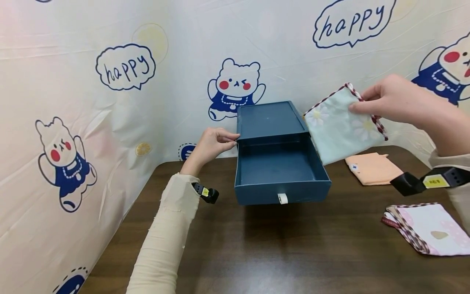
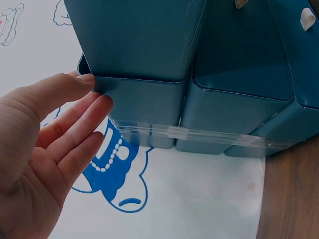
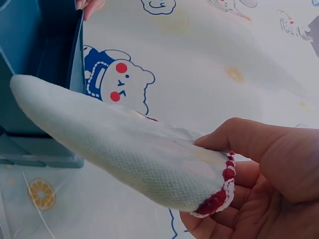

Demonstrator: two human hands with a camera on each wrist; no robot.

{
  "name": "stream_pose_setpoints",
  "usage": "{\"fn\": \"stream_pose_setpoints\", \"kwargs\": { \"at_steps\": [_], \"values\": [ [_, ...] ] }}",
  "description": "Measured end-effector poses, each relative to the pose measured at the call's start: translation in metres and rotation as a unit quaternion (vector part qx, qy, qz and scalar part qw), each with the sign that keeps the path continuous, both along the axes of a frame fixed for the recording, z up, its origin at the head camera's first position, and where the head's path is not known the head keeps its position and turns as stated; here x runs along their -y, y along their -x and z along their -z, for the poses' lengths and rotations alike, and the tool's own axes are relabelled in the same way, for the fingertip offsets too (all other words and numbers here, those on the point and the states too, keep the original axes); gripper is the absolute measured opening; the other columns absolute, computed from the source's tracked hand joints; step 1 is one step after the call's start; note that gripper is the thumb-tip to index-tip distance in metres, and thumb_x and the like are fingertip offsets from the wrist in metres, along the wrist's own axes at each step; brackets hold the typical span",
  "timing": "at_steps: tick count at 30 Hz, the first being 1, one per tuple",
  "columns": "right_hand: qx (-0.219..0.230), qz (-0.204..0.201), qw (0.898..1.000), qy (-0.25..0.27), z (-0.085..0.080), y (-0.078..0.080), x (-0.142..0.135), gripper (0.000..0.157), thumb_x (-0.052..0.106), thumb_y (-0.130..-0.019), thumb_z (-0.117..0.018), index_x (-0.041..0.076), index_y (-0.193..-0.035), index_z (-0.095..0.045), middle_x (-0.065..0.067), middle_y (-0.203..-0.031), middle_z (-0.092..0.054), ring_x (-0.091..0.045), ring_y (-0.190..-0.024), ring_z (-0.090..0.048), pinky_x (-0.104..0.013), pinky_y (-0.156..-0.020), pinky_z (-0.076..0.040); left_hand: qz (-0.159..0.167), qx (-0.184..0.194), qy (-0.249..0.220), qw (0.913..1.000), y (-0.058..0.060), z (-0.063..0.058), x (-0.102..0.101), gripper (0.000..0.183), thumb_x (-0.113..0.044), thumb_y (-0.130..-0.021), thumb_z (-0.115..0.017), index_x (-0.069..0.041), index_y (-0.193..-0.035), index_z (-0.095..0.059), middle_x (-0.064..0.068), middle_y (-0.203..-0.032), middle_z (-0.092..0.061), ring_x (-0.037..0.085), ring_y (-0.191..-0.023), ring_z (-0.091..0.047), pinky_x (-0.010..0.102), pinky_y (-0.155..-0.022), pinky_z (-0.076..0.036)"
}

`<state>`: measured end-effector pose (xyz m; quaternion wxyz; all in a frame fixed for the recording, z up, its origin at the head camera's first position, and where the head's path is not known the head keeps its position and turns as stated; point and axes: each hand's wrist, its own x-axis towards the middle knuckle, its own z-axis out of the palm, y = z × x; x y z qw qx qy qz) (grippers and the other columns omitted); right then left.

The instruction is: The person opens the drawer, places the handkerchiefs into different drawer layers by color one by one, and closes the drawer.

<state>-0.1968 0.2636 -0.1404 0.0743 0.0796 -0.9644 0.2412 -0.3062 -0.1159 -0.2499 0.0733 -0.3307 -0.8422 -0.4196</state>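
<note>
A dark blue drawer box [image 1: 269,119] stands at the back of the table, its top drawer [image 1: 282,192] pulled out and bare inside. My left hand [image 1: 217,143] pinches the edge of the box's left side with thumb and fingers; the left wrist view shows the thumb [image 2: 82,82] at the rim corner. My right hand [image 1: 393,102] grips a folded pale mint towel [image 1: 338,130] with daisies, by its red-and-white braided edge. That towel hangs in the air beside the drawer's right wall, its lower corner overlapping the wall in the head view.
On the right of the brown table [image 1: 286,253] lie a folded peach towel [image 1: 374,168] and, nearer, a stack of folded pink-and-white towels [image 1: 433,228]. A printed curtain [image 1: 176,73] hangs close behind. Lower drawers [image 2: 234,109] sit under the open one, with clear tape around the unit.
</note>
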Motion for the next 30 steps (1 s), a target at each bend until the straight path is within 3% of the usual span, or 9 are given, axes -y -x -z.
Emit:
{"fn": "stream_pose_setpoints", "kwargs": {
  "at_steps": [8, 18, 23, 30],
  "values": [
    [-0.024, -0.02, 1.0, -0.006, -0.007, 0.001, 0.008, 0.032, 0.027, -0.09, -0.058, -0.003, -0.089, -0.068, -0.006, -0.067, -0.056, -0.021, -0.062, -0.046, -0.026, -0.048, -0.038, 0.002, -0.003, 0.005, 1.0, 0.001, -0.001, 0.0, 0.026, -0.003, -0.084, -0.064, -0.004, -0.11, -0.067, 0.009, -0.093, -0.063, 0.018, -0.086, -0.065, 0.027, -0.075, -0.053],
    [-0.019, -0.02, 1.0, -0.01, -0.01, 0.003, 0.017, 0.038, 0.027, -0.09, -0.058, -0.008, -0.101, -0.065, -0.007, -0.07, -0.059, -0.023, -0.064, -0.049, -0.025, -0.049, -0.04, 0.002, -0.003, 0.007, 1.0, 0.001, -0.001, 0.0, 0.026, -0.004, -0.084, -0.064, -0.004, -0.11, -0.067, 0.009, -0.095, -0.064, 0.018, -0.086, -0.065, 0.027, -0.075, -0.053],
    [-0.025, -0.029, 0.999, -0.005, -0.008, 0.003, 0.026, 0.037, 0.027, -0.089, -0.059, -0.008, -0.099, -0.066, -0.007, -0.068, -0.06, -0.022, -0.061, -0.048, -0.025, -0.049, -0.038, -0.001, 0.001, 0.009, 1.0, 0.0, -0.003, -0.001, 0.026, -0.004, -0.084, -0.064, -0.004, -0.11, -0.067, 0.009, -0.096, -0.064, 0.018, -0.087, -0.064, 0.027, -0.075, -0.053],
    [0.004, -0.045, 0.999, 0.017, -0.002, 0.007, 0.041, 0.04, 0.027, -0.09, -0.058, -0.009, -0.105, -0.063, -0.01, -0.077, -0.063, -0.022, -0.064, -0.053, -0.024, -0.05, -0.044, 0.001, -0.003, 0.011, 0.9999, 0.0, -0.003, -0.001, 0.026, -0.004, -0.084, -0.065, -0.004, -0.11, -0.067, 0.01, -0.096, -0.064, 0.019, -0.088, -0.064, 0.028, -0.076, -0.053]
  ]
}}
